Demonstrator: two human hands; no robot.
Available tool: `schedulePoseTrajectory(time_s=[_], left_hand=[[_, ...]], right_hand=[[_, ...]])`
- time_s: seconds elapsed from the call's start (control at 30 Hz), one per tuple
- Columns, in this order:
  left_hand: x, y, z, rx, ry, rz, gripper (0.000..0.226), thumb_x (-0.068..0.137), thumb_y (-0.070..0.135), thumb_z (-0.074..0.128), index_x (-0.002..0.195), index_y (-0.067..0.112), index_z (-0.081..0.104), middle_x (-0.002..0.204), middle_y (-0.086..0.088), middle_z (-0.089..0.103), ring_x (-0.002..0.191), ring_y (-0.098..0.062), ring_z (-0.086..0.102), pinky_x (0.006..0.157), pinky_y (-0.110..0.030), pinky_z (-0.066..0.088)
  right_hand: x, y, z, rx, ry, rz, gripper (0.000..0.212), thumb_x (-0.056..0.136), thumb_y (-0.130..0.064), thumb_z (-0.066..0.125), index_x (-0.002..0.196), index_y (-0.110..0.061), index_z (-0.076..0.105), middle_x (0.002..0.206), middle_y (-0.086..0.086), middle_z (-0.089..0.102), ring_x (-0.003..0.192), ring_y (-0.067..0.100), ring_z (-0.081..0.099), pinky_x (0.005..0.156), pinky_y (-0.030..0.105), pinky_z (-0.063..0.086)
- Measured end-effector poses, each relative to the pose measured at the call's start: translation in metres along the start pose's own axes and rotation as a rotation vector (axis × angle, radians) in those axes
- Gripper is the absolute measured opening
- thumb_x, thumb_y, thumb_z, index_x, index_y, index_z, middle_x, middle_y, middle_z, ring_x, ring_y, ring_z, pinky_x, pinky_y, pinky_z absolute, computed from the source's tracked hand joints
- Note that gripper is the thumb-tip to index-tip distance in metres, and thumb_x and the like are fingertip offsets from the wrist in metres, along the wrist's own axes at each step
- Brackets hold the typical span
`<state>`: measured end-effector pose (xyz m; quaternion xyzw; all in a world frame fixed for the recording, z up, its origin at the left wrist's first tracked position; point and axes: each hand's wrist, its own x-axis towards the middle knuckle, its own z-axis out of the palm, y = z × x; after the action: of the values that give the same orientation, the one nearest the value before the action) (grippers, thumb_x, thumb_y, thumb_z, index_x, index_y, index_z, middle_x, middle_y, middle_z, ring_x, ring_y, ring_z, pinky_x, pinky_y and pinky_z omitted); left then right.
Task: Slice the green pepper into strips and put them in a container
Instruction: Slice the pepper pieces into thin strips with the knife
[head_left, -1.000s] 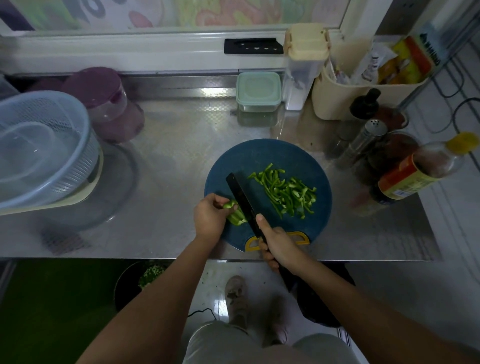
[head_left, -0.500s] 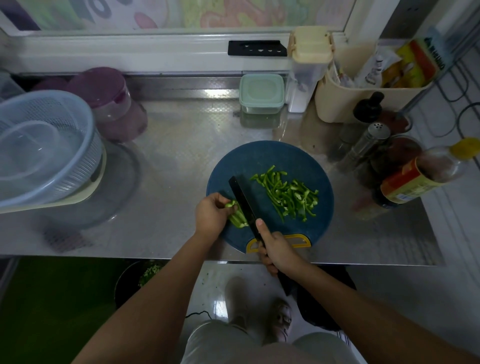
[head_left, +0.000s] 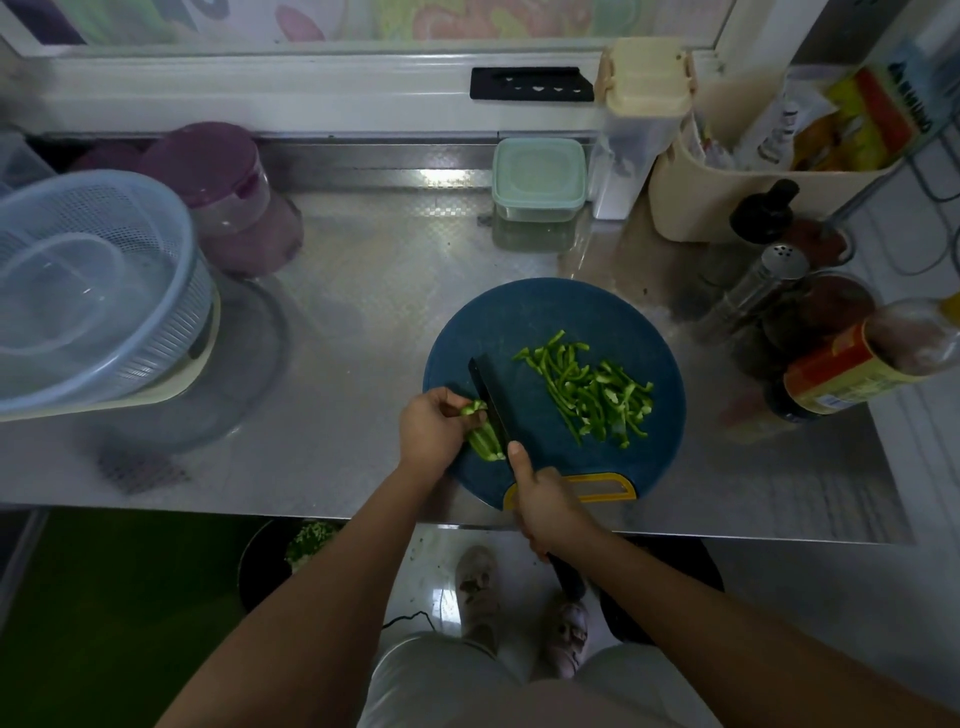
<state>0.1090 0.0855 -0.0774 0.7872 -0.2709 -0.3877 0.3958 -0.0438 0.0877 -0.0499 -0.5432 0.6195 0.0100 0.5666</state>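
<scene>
A round blue cutting board (head_left: 519, 322) with a yellow handle lies on the steel counter near its front edge. My left hand (head_left: 431, 428) presses a piece of green pepper (head_left: 483, 439) onto the board's left side. My right hand (head_left: 545, 501) grips the handle of a black knife (head_left: 491, 397), whose blade rests against the right side of that piece. A pile of cut green pepper strips (head_left: 589, 387) covers the right half of the board. A small lidded pale green container (head_left: 537, 179) stands at the back of the counter.
A pale blue colander (head_left: 104, 291) with a clear bowl inside stands at the left, purple-lidded jars (head_left: 223, 192) behind it. Sauce bottles (head_left: 852, 371), a shaker (head_left: 763, 278) and a cream basket (head_left: 727, 202) crowd the right. A dark bin (head_left: 270, 561) sits below the counter edge.
The view has shifted slightly. The knife and both hands stay at the pepper piece on the board's left; the blade has barely moved.
</scene>
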Motion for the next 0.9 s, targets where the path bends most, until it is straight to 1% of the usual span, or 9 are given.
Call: schedulePoseTrajectory(time_s=[0.13,0.27,0.37,0.43,0.53,0.57,0.7,0.8,0.9], left_hand=[[-0.006,0.002,0.001,0.036,0.036,0.033,0.025,0.074,0.007,0.076,0.065,0.021,0.058,0.069,0.002,0.064,0.069,-0.020,0.063,0.069,-0.035,0.053],[-0.007,-0.002,0.001,0.056,0.088,0.049,0.030,0.077,-0.002,0.069,0.064,0.022,0.056,0.067,0.004,0.060,0.069,-0.018,0.059,0.072,-0.038,0.054],[-0.010,-0.001,0.004,0.017,0.135,0.010,0.026,0.077,0.001,0.070,0.067,0.021,0.058,0.070,0.002,0.062,0.072,-0.020,0.062,0.075,-0.042,0.055],[-0.012,0.001,0.006,-0.049,0.170,-0.025,0.023,0.077,0.007,0.073,0.067,0.022,0.058,0.071,0.001,0.064,0.073,-0.021,0.063,0.077,-0.043,0.055],[-0.013,0.002,0.006,-0.071,0.167,-0.029,0.024,0.076,0.015,0.077,0.066,0.022,0.056,0.070,0.002,0.064,0.073,-0.021,0.064,0.077,-0.043,0.055],[-0.013,0.001,0.005,-0.057,0.146,-0.010,0.023,0.076,0.016,0.077,0.066,0.022,0.057,0.070,0.001,0.065,0.074,-0.023,0.064,0.076,-0.044,0.055],[-0.013,-0.002,0.002,0.010,0.059,0.060,0.019,0.076,0.015,0.076,0.069,0.023,0.061,0.074,-0.004,0.068,0.074,-0.028,0.067,0.073,-0.049,0.055],[-0.012,-0.001,0.002,0.050,0.033,0.086,0.019,0.077,0.013,0.076,0.070,0.022,0.061,0.074,-0.003,0.068,0.072,-0.025,0.066,0.073,-0.048,0.055],[-0.013,0.002,0.002,0.029,0.053,0.070,0.022,0.075,0.010,0.077,0.069,0.020,0.059,0.073,-0.004,0.067,0.072,-0.026,0.066,0.072,-0.046,0.056]], right_hand=[[-0.001,-0.005,0.014,-0.182,0.107,-0.033,0.067,0.096,-0.056,0.023,0.105,0.002,0.055,0.106,0.021,0.061,0.098,0.033,0.058,0.077,0.035,0.042],[0.000,-0.018,0.023,-0.277,0.168,-0.072,0.070,0.098,-0.053,0.022,0.106,0.005,0.059,0.115,0.023,0.061,0.106,0.035,0.057,0.085,0.038,0.045],[0.002,-0.018,0.019,-0.287,0.171,-0.088,0.069,0.099,-0.052,0.022,0.109,0.005,0.059,0.116,0.024,0.060,0.107,0.036,0.056,0.083,0.037,0.044],[0.002,-0.007,0.014,-0.303,0.170,-0.104,0.067,0.098,-0.054,0.021,0.107,0.000,0.060,0.108,0.022,0.062,0.101,0.035,0.058,0.075,0.036,0.042],[-0.005,0.012,0.002,-0.151,0.138,-0.093,0.067,0.094,-0.060,0.022,0.065,-0.008,0.050,0.073,0.015,0.057,0.073,0.030,0.056,0.065,0.035,0.039],[-0.008,0.014,-0.003,-0.096,0.130,-0.083,0.067,0.094,-0.061,0.023,0.059,-0.008,0.045,0.065,0.011,0.052,0.067,0.027,0.052,0.062,0.034,0.037],[-0.005,0.010,-0.025,-0.036,0.145,-0.040,0.066,0.093,-0.062,0.024,0.070,-0.006,0.049,0.065,0.009,0.050,0.062,0.023,0.048,0.056,0.033,0.034],[0.001,0.010,-0.035,0.062,0.088,-0.045,0.065,0.087,-0.070,0.027,0.062,-0.012,0.042,0.064,0.010,0.047,0.055,0.023,0.046,0.055,0.034,0.035],[-0.004,0.006,-0.033,0.169,-0.049,-0.053,0.061,0.088,-0.068,0.034,0.054,-0.017,0.032,0.050,0.003,0.034,0.037,0.016,0.032,0.041,0.023,0.026]])
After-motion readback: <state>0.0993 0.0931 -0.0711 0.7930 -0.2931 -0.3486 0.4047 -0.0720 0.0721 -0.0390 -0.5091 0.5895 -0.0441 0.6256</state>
